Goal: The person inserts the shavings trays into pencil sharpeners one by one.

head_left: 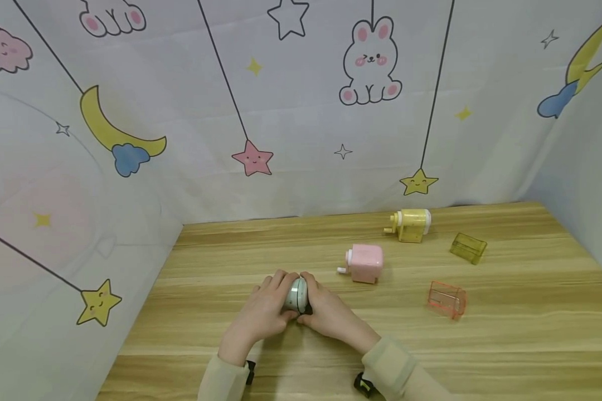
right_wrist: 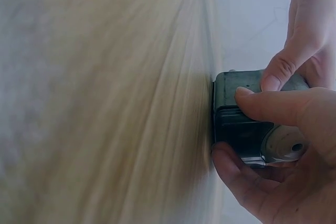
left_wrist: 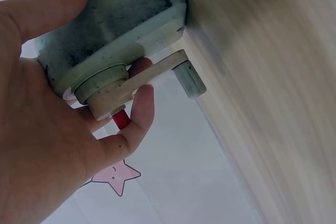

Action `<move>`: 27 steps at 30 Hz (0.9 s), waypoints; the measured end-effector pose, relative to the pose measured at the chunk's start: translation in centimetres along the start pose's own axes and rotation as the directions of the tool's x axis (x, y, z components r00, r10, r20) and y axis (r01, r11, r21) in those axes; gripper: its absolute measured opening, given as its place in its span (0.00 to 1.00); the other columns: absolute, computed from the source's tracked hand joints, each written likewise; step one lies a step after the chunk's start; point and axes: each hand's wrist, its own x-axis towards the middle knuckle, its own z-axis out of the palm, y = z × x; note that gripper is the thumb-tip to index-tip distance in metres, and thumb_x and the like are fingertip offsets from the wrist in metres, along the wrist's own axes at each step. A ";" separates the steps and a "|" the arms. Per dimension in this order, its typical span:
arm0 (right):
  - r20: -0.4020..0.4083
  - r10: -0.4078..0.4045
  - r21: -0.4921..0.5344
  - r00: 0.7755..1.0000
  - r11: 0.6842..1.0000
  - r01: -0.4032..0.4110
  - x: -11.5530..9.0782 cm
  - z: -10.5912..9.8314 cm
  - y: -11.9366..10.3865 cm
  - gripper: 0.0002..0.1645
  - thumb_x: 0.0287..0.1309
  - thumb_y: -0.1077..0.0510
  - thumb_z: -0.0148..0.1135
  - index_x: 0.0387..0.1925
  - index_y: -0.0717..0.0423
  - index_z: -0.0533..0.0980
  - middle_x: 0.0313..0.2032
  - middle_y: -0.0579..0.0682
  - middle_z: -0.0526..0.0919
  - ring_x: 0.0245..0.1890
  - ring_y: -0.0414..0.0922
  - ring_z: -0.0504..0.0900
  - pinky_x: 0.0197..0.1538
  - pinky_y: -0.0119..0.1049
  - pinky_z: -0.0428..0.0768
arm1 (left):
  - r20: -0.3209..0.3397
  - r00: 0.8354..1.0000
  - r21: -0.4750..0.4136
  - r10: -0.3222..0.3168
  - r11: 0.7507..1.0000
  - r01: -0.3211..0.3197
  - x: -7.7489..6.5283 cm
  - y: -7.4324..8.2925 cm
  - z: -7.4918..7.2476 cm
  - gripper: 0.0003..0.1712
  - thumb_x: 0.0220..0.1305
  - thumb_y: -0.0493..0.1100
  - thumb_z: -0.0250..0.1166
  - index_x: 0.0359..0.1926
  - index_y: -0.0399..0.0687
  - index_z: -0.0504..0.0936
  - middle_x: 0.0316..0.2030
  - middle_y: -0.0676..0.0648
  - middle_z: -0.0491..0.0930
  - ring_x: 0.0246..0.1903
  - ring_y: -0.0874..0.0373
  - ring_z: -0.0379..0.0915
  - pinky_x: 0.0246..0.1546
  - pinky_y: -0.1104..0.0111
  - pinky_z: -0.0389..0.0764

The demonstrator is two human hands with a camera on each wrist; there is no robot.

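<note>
A pale green hand-crank pencil sharpener (head_left: 297,295) is between my two hands on the wooden table. My left hand (head_left: 262,313) grips its crank side, thumb across the body. In the left wrist view the crank (left_wrist: 155,74) sticks out past the fingers, a small red piece (left_wrist: 121,119) at its hub. My right hand (head_left: 328,312) holds the opposite side with thumb and fingers around it. The right wrist view shows a dark, glossy shavings compartment (right_wrist: 239,132) low on the sharpener, close to the table. Part of the sharpener is hidden behind the fingers.
Right of the hands stands a pink crank sharpener (head_left: 366,263), with a yellow one (head_left: 412,225) behind it. Farther right lie a see-through yellow drawer (head_left: 469,248) and a see-through orange-red drawer (head_left: 447,299). A printed cloth (head_left: 306,189) borders the table (head_left: 522,334).
</note>
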 end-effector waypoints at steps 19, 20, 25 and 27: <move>-0.018 -0.028 0.009 0.999 1.000 0.028 0.2 0.2 0.1 0.50 0.41 0.55 0.70 0.61 0.62 0.52 0.49 0.63 0.74 0.41 0.49 0.76 0.42 0.45 0.79 | -0.003 1.000 -0.008 -0.001 1.000 0.001 0.0 0.0 0.1 0.39 0.46 0.44 0.69 0.60 0.52 0.62 0.49 0.50 0.68 0.43 0.53 0.64 0.38 0.49 0.74; -0.019 -0.031 0.007 0.999 0.999 0.031 0.2 0.2 0.1 0.49 0.41 0.55 0.70 0.61 0.63 0.52 0.49 0.64 0.74 0.41 0.49 0.76 0.42 0.45 0.79 | -0.003 1.000 -0.009 -0.002 1.000 0.002 0.0 0.0 0.1 0.39 0.46 0.44 0.69 0.60 0.52 0.62 0.49 0.50 0.68 0.43 0.53 0.64 0.38 0.48 0.74; -0.027 -0.038 0.006 0.999 0.999 0.038 0.2 0.3 0.1 0.49 0.41 0.55 0.70 0.60 0.64 0.52 0.49 0.64 0.74 0.41 0.50 0.76 0.42 0.46 0.79 | -0.007 1.000 -0.009 0.000 1.000 0.000 0.0 0.0 0.1 0.39 0.46 0.44 0.69 0.59 0.53 0.62 0.48 0.50 0.68 0.42 0.53 0.64 0.38 0.48 0.74; -0.029 -0.037 0.007 0.999 0.999 0.037 0.2 0.3 0.1 0.48 0.41 0.55 0.70 0.60 0.63 0.52 0.48 0.64 0.74 0.41 0.50 0.75 0.42 0.46 0.79 | -0.007 1.000 -0.009 0.000 1.000 0.000 0.0 0.0 0.1 0.39 0.45 0.44 0.69 0.59 0.53 0.62 0.48 0.50 0.68 0.42 0.53 0.64 0.38 0.48 0.74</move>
